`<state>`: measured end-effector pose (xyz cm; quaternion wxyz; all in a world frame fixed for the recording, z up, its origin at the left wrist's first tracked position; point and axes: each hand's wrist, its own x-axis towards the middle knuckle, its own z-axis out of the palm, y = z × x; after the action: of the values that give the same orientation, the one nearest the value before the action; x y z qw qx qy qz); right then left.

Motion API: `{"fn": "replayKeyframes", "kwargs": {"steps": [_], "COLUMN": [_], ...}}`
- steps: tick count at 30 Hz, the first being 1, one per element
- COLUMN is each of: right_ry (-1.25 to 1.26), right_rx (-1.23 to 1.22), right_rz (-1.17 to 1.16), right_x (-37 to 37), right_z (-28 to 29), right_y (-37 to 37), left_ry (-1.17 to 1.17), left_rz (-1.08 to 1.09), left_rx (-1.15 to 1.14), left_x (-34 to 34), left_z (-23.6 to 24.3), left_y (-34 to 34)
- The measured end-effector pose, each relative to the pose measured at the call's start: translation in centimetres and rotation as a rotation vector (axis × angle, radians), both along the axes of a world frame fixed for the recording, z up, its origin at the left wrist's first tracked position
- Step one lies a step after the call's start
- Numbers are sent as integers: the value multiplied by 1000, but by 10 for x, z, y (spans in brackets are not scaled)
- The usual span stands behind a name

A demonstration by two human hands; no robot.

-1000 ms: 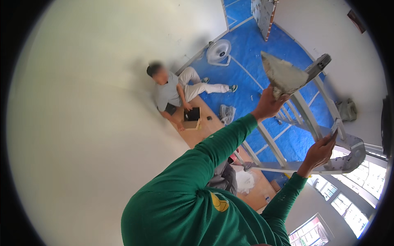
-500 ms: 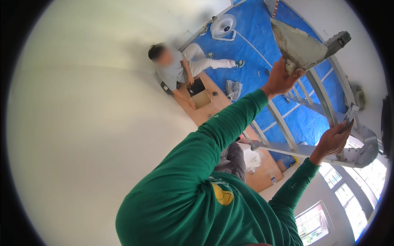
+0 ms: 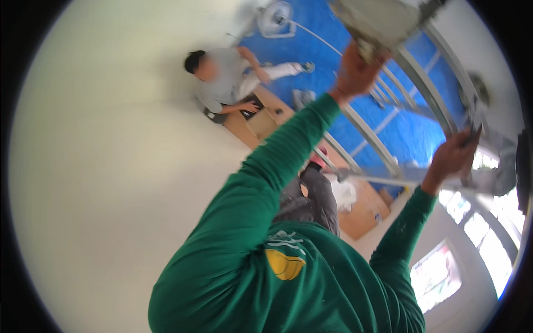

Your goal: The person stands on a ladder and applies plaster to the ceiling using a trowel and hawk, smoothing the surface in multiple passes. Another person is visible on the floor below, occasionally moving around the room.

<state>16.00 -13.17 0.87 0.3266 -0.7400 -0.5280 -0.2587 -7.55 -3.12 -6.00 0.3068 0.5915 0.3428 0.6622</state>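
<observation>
At the upper right my left hand [image 3: 358, 72] is closed on the lower corner of a plaster-smeared board [image 3: 383, 25], a pale flat piece partly cut off by the top edge. Lower and farther right, my right hand [image 3: 452, 158] is closed round what looks like a putty knife [image 3: 476, 119], its blade pointing up and blurred. Both arms are raised in green sleeves. Behind and below the hands, an aluminium ladder [image 3: 371, 140] spreads its rails and rungs.
Down on the left a co-worker [image 3: 222, 72] in a grey shirt sits beside an open cardboard box [image 3: 260, 126] on a wooden plank [image 3: 361, 219]. Blue sheeting [image 3: 411, 139] covers the floor, with a white fan [image 3: 276, 19] on it. A pale wall [image 3: 111, 166] fills the left side.
The view has shifted, blurring the scene. My left hand and the board sit higher and farther left in view; my right hand is higher. The co-worker has lifted one arm from the box.
</observation>
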Motion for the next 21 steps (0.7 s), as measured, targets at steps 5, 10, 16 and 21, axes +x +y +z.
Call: {"fn": "replayKeyframes", "kwargs": {"steps": [5, 10, 16, 21], "right_ry": [-7, 155, -21, -42], "right_rx": [57, -8, -81, -85], "right_rz": [10, -105, -146, -145], "right_x": [4, 3, 25, 46], "right_z": [-11, -9, -17, -21], "right_y": [4, 0, -6, -4], "left_ry": [5, -141, -320, -177], "left_rz": [-71, -171, -329, -183], "left_rx": [33, -25, -45, 32], "left_x": [-2, 1, 5, 6], "left_z": [-7, -8, -6, -4], "left_y": [9, 6, 0, -5]}}
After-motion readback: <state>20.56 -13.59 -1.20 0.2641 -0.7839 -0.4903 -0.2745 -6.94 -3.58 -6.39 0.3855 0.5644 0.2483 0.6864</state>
